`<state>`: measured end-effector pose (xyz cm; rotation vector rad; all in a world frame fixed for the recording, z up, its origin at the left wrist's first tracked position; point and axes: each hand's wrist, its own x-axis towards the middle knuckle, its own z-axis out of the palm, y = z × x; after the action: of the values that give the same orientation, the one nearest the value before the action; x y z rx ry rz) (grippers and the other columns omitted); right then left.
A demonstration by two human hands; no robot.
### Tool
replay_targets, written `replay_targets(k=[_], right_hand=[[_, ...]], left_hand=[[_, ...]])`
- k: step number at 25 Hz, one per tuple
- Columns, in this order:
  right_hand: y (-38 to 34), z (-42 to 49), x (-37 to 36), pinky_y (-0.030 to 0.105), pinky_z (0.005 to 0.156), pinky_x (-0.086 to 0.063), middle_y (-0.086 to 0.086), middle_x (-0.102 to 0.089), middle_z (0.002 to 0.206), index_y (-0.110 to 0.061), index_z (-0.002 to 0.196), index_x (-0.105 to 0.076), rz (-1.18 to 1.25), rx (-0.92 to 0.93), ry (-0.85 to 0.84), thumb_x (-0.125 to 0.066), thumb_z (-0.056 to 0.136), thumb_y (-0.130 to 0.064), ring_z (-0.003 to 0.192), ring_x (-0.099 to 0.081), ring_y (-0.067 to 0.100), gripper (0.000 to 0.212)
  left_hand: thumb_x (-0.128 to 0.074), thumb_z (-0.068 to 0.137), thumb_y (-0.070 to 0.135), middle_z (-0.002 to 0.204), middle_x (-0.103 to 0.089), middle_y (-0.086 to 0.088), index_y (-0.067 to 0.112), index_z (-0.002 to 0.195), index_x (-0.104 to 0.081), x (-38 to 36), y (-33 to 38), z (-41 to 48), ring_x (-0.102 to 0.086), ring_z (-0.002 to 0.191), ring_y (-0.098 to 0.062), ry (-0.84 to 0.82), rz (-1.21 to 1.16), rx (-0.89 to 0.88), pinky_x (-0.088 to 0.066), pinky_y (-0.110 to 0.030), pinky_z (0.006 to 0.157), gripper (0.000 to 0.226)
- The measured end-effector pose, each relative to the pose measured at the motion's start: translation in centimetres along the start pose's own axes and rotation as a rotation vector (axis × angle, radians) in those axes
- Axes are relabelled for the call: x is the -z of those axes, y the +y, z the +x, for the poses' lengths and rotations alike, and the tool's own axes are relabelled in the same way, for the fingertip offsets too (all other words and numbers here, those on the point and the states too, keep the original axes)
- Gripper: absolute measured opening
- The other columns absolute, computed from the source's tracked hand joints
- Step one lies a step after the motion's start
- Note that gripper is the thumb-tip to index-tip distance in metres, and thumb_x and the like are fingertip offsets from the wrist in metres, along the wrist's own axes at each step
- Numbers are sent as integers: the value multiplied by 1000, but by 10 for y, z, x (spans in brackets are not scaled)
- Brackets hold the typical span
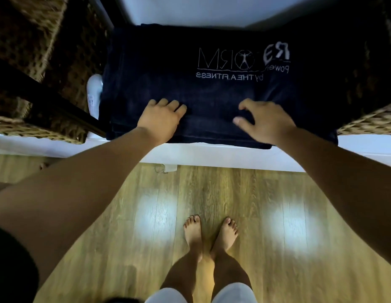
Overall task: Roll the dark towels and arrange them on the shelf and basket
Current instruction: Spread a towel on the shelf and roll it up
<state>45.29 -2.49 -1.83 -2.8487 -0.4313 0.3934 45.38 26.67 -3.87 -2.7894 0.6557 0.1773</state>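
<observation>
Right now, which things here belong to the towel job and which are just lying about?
Job: dark towels, white shelf, left wicker basket, right wicker basket, left hand, right hand.
Lying about: white bottle beside the towels, cord on the floor.

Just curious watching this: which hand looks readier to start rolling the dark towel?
Probably the left hand: its fingers rest on the dark towel near its front edge, while the right hand looks arched, barely touching.
</observation>
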Motion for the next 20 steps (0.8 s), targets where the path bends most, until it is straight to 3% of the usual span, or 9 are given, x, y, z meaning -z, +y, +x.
replay_targets(k=[2, 4, 6, 8, 12, 13, 15, 17, 20], right_hand=[[-10, 1, -12, 46, 101, -39, 11, -46, 141, -31, 149, -31, -338, 27, -166, -49, 91, -63, 121, -48, 36, 68], [-12, 3, -20, 47, 100, -36, 11, -48, 140, -30, 148, -37, -439, 44, -100, -45, 98, -50, 117, -48, 37, 55], [-11, 7, -7, 46, 95, -40, 13, -62, 123, -21, 135, -53, -357, 71, 92, -44, 100, -32, 104, -57, 37, 38], [-7, 5, 1, 47, 91, -40, 14, -67, 110, -14, 127, -58, -269, 92, 294, -51, 94, -18, 98, -58, 37, 35], [6, -14, -3, 47, 91, -36, 12, -65, 110, -16, 123, -61, -371, 0, 129, -60, 82, -13, 106, -51, 36, 41], [12, -20, 0, 48, 90, -38, 12, -66, 109, -16, 117, -66, -352, -3, 186, -58, 79, -12, 104, -52, 37, 39], [24, -32, 12, 45, 81, -40, 9, -67, 104, -15, 107, -71, -254, -14, 463, -55, 71, -11, 97, -54, 38, 40], [31, -44, 17, 42, 74, -41, 10, -64, 103, -14, 104, -71, -209, -31, 634, -55, 68, -8, 93, -53, 39, 40], [43, -61, -6, 45, 72, -50, 17, -55, 108, -12, 108, -73, -80, -212, 463, -59, 73, -1, 98, -51, 41, 39]], left_hand=[[-51, 91, 10, 120, -58, -8, 15, 135, -49, 7, -9, 5, -58, 103, -32, 24, 2, -15, -44, -43, 87, 44], [-51, 86, 5, 107, -62, -10, 12, 122, -60, 8, -18, 0, -60, 94, -34, 67, -44, 13, -44, -43, 82, 37], [-54, 83, 6, 101, -63, -12, 11, 115, -65, 1, -29, -12, -59, 92, -36, 84, -112, 107, -44, -43, 80, 34], [-58, 82, 10, 101, -63, -14, 12, 114, -68, -6, -42, -26, -59, 95, -39, 101, -210, 263, -45, -45, 82, 34], [-53, 87, 14, 105, -59, -15, 18, 113, -70, -3, -58, -51, -58, 93, -39, 245, -393, 544, -47, -44, 75, 31], [-50, 88, 14, 103, -60, -13, 21, 112, -71, 0, -57, -57, -58, 89, -37, 282, -434, 621, -45, -41, 71, 32], [-45, 90, 14, 89, -63, -7, 27, 110, -71, 2, -49, -68, -58, 78, -31, 326, -550, 783, -43, -35, 67, 35], [-45, 91, 12, 69, -61, 0, 27, 107, -72, 1, -37, -73, -59, 65, -22, 337, -840, 924, -47, -28, 66, 35], [-48, 92, 4, 83, -69, -4, 16, 106, -72, -6, -24, -69, -71, 64, -19, 310, -1451, 1203, -57, -29, 59, 31]])
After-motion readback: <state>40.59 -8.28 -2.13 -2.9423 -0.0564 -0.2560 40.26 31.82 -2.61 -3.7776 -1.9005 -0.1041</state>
